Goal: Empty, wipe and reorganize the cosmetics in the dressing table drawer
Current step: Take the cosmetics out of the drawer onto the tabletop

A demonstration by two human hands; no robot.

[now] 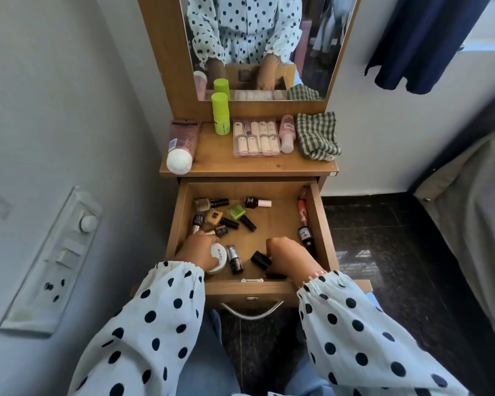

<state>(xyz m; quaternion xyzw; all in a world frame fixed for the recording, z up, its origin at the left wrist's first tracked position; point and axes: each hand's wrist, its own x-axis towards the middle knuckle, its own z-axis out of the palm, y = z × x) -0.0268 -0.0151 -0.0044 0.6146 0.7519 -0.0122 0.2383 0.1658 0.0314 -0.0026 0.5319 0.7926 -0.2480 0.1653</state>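
The wooden drawer (320,224) is pulled out, with several small cosmetics bottles scattered inside, mostly at the back left (225,217). My left hand (199,250) is closed around a round white jar (217,257) at the front left. My right hand (290,257) grips a small black bottle (260,258) at the front right. A dark lip tube (235,258) lies between the hands. A red tube and a black bottle (305,232) lie along the right wall.
On the tabletop (212,158) stand a pink-and-white tube (182,145), a green bottle (220,114), a clear case of tubes (255,138), a pink bottle (287,134) and a checked cloth (316,137). Mirror behind, switch panel (55,261) left, bed (475,201) right.
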